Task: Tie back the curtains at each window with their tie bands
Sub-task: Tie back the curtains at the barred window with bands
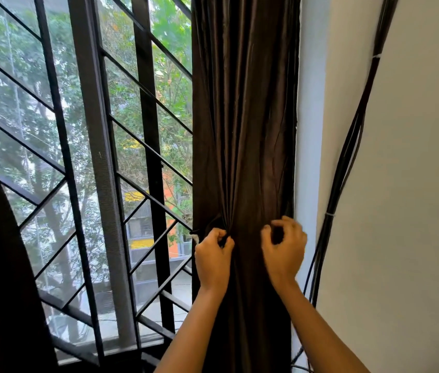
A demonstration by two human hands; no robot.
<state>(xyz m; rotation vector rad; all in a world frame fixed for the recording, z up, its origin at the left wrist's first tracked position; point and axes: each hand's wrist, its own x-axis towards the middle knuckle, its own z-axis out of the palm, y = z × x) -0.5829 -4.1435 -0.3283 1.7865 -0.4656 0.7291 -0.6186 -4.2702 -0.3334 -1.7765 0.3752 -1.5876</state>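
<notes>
**While both hands work at mid-height, curtain hangs vertical at window's right edge**

Since the curtain is bunched into a narrow column, its long axis runs straight up-down, folds converging toward the hands.

- Left hand: fingers curled, pinching a gather of folds on the curtain's left half.
- Right hand: fingers curled against the curtain's right half, motion-blurred; can't tell if it grips fabric or anything else.
- Tie band: not distinguishable from the dark cloth. A small white piece sticks out at the curtain's left edge, just beside the left hand.

Edges/room:
- Curtain's left edge lies in front of the window grille; bars run close behind it.
- Right edge sits against the pale reveal strip, wall beyond.
- Black cables run down the wall, passing near the right forearm.
- Open room is toward the viewer and below the hands, where both forearms come up.
</notes>
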